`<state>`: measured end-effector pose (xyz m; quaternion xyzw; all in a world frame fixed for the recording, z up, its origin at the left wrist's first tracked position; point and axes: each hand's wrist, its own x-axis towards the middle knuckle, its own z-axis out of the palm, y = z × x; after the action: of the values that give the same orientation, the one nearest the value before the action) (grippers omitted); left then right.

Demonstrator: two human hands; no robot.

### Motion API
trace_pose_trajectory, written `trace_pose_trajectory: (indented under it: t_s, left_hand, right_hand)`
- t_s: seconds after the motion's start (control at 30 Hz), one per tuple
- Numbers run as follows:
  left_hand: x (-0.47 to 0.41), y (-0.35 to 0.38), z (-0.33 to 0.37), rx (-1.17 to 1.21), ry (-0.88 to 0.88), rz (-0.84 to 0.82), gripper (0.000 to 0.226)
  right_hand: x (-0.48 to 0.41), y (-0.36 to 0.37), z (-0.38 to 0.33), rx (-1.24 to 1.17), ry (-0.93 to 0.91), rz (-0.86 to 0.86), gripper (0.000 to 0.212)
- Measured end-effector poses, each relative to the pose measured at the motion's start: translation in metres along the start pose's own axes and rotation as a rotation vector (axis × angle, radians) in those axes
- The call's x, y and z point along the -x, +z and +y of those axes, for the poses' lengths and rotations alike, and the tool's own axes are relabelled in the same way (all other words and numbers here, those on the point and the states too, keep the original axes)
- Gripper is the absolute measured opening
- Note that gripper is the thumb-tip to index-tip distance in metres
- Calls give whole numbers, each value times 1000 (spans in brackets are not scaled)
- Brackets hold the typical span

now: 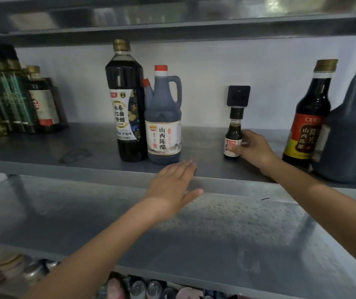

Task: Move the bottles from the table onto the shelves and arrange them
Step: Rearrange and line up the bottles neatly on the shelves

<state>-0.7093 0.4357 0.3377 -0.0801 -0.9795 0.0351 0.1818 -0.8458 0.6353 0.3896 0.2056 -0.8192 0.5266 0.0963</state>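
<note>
My right hand grips a small dark sauce bottle with a black cap and white label, standing upright on the grey metal shelf. My left hand lies flat with straight fingers on the shelf's front edge, just below a handled vinegar jug with a red-and-white cap. A tall dark vinegar bottle with a gold cap stands touching the jug's left side. A second red-capped jug sits half hidden behind these two.
Several dark green bottles crowd the shelf's left end. At the right stand a gold-capped vinegar bottle and a large dark jug. A black wall hook hangs behind. A lower shelf and more bottles lie below.
</note>
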Motion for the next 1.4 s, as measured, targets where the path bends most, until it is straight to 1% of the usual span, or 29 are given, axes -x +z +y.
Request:
trace_pose_trajectory:
  t_s: [0.07, 0.2, 0.33, 0.4, 0.47, 0.63, 0.73, 0.97, 1.07, 1.17, 1.3, 1.4]
  left_hand:
    - [17, 8, -14, -67, -9, 67, 73]
    - [30, 16, -28, -143, -16, 146, 77]
    - [29, 23, -21, -175, -13, 341, 76]
    - [28, 26, -20, -176, -11, 388, 76]
    - [28, 28, -21, -186, -4, 409, 77]
    - [27, 32, -22, -200, 14, 446, 76]
    - [27, 34, -22, -202, 5, 444, 78]
    - [26, 34, -8, -177, -71, 388, 83]
    - [26, 30, 2, -188, -125, 344, 83]
    - [25, 26, 14, -213, -164, 290, 79]
    - [21, 26, 38, -214, -129, 274, 75]
    - [14, 23, 62, -224, -120, 221, 77]
  right_hand:
    - [7, 9, -7, -53, 0, -38, 49]
    - [20, 26, -22, -103, 19, -103, 47]
    - [32, 36, -34, -126, 39, -191, 45]
    - [37, 42, -38, -110, 38, -218, 47]
    - [40, 50, -41, -83, 31, -220, 49]
    - [43, 64, -45, -41, 23, -117, 52]
    - [45, 63, -43, 14, 11, -92, 58]
    - [43, 68, -44, 99, -11, -43, 50]
    - [44, 69, -45, 113, -23, -35, 51]
    - [45, 69, -45, 128, -42, -44, 52]
    - [54, 59, -43, 82, -35, -63, 56]
    - [66, 31, -31, 122, -24, -13, 46]
